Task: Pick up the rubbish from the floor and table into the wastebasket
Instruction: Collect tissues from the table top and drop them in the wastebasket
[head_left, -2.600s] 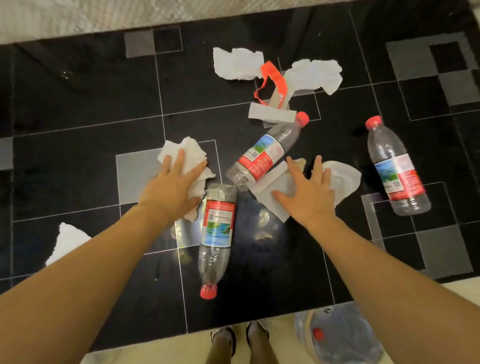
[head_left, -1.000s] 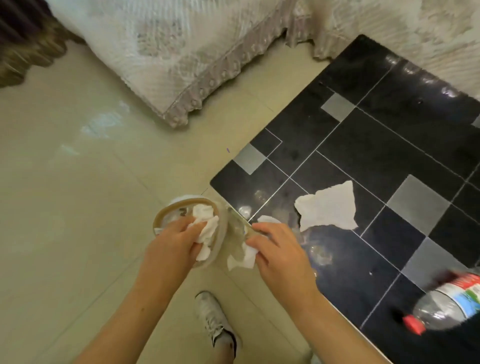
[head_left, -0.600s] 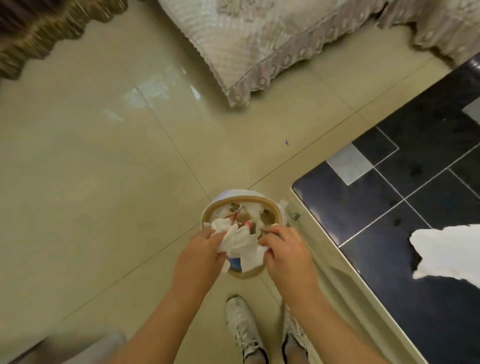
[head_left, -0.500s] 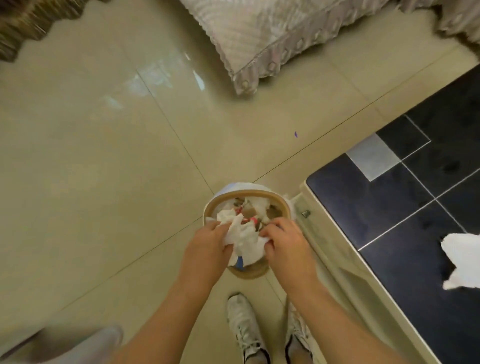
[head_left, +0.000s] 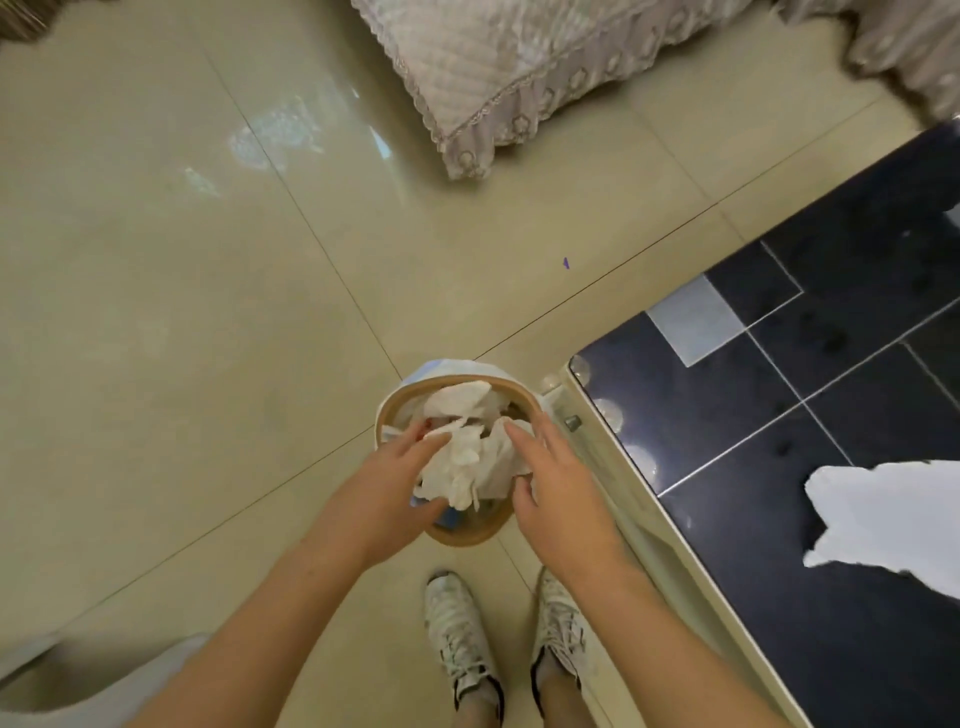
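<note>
Head view, lower centre: your hands, left (head_left: 400, 480) and right (head_left: 553, 480), fingers loosened, flank crumpled white tissues (head_left: 467, 462), dropping them into the round tan-rimmed wastebasket (head_left: 462, 535).

Seen from above, a left hand (head_left: 400, 470) and a right hand (head_left: 553, 478), fingers loosely spread, flank crumpled white tissue (head_left: 467, 465) heaped in a round wastebasket (head_left: 462, 535) on the beige floor (head_left: 208, 312) beside a dark tiled surface (head_left: 779, 364).

The round wastebasket (head_left: 457, 535) with tan rim stands on the floor, just left of the table (head_left: 779, 374), full of crumpled white paper (head_left: 467, 462). One white paper (head_left: 883, 519) lies on the black table.
</note>
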